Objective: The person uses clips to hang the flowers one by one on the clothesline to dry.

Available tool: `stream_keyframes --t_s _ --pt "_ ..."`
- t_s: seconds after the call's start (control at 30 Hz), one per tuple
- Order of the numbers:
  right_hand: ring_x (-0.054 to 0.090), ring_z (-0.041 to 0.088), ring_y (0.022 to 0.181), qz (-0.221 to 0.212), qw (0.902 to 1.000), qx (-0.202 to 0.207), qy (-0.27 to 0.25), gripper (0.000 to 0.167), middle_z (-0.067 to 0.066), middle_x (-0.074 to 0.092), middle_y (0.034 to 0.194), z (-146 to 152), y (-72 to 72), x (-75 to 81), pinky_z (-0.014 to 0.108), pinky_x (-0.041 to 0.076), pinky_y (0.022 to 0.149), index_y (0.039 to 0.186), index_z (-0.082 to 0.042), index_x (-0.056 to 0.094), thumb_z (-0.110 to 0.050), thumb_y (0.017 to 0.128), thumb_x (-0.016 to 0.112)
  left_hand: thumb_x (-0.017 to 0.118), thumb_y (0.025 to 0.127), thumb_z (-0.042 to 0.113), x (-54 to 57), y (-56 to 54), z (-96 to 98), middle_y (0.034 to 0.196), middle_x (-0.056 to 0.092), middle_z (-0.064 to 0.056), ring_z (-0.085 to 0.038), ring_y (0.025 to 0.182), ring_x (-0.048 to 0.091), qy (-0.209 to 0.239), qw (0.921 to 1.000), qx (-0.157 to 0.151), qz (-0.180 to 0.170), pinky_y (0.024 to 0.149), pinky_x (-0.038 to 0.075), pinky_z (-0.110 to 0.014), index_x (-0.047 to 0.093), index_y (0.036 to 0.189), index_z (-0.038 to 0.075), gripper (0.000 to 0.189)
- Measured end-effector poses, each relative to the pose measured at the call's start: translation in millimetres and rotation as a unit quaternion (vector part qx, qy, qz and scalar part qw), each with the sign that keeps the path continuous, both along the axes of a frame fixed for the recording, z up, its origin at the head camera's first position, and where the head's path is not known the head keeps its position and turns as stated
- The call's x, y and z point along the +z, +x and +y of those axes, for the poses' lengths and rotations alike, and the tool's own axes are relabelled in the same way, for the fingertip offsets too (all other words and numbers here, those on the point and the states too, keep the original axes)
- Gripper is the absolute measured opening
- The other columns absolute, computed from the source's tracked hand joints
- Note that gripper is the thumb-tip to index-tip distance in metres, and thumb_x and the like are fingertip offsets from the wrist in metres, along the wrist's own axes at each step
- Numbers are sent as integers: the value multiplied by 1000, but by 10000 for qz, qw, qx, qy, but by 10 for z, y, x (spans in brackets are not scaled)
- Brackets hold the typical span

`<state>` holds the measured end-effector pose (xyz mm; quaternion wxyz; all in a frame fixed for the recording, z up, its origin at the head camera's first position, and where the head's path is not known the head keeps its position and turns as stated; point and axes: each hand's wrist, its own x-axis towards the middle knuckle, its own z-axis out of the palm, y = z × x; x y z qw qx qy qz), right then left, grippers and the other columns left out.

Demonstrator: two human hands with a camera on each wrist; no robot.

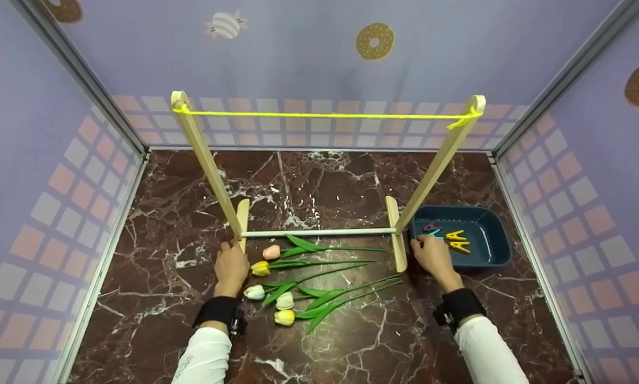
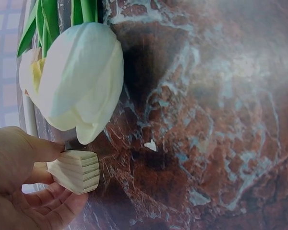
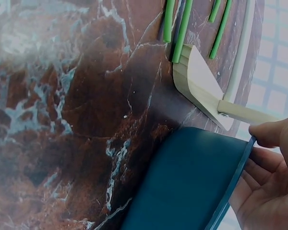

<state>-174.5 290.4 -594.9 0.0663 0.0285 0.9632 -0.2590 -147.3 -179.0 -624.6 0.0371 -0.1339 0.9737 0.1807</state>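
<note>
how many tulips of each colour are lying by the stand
Pink tulip: 1
Yellow tulips: 2
White tulips: 2
Total: 5

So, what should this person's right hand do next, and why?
Perhaps the right hand should let go of the rim of the blue basin and pick up a yellow clothespin. That pin lies inside the basin, close to the hand; the yellow string carries no pins, and the tulips lie below it.
</note>
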Motion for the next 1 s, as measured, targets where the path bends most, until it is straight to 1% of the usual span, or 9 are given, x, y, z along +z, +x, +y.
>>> stream_keyframes --t_s 0.13,0.3,0.37,0.4,0.53,0.6,0.77,0.9,1.0 --pt "54 19 61 133 9998 123 47 31 16 67 77 2 -8 2 34 42 59 112 5 70 -19 100 54 60 98 15 3 5 -17 128 51 -36 -49 106 59 -18 10000 -6 -19 88 53 -56 43 141 -14 55" --pt "49 19 59 162 9998 131 -59 29 6 56 64 33 -15 6 33 38 59 92 -1 72 -23 101 55 61 97 15 5 2 -16 127 52 -36 -50 105 60 -65 10000 -33 23 88 53 -56 43 140 -15 55" --pt "50 20 59 260 9995 107 -115 29 6 55 64 62 -14 16 32 38 60 95 -2 73 -24 101 56 62 97 14 8 0 -14 127 52 -36 -50 105 60 -102 9999 -61 39 89 52 -56 44 139 -15 55" --pt "53 21 61 357 9992 122 -113 29 8 60 67 81 -15 23 33 40 60 98 -1 74 -24 101 56 62 97 14 7 1 -15 127 52 -37 -50 105 60 -122 9999 -75 38 89 52 -56 44 139 -16 55" --pt "66 29 72 677 9973 281 -80 31 21 74 94 194 -38 88 42 50 67 117 2 71 -20 100 58 62 97 14 8 2 -10 129 51 -36 -50 107 59 -90 9999 -45 -23 89 53 -56 43 140 -15 55" --pt "67 31 74 731 9967 341 14 31 24 74 103 279 -57 132 45 51 68 119 2 70 -19 99 59 62 97 15 6 -4 1 129 51 -36 -49 107 60 -74 10000 -47 -35 89 53 -56 43 141 -14 55" --pt "61 28 66 546 9962 553 392 32 26 73 102 523 -109 182 45 47 64 124 0 68 -16 97 61 62 98 15 1 -15 20 129 51 -35 -49 107 60 -76 9999 -65 -24 89 53 -56 43 140 -14 55" --pt "64 35 73 252 9931 883 732 34 27 72 104 690 -135 142 51 50 67 123 -1 68 -15 92 67 62 98 15 -6 -15 17 129 52 -35 -48 106 60 -88 9999 -56 -19 88 53 -56 43 141 -13 55" --pt "68 42 85 129 9882 1148 1009 34 26 72 106 773 -149 89 58 53 74 118 0 70 -16 89 71 62 97 15 -3 -8 13 128 52 -35 -48 105 60 -141 9999 -66 -15 87 53 -55 44 141 -13 55"
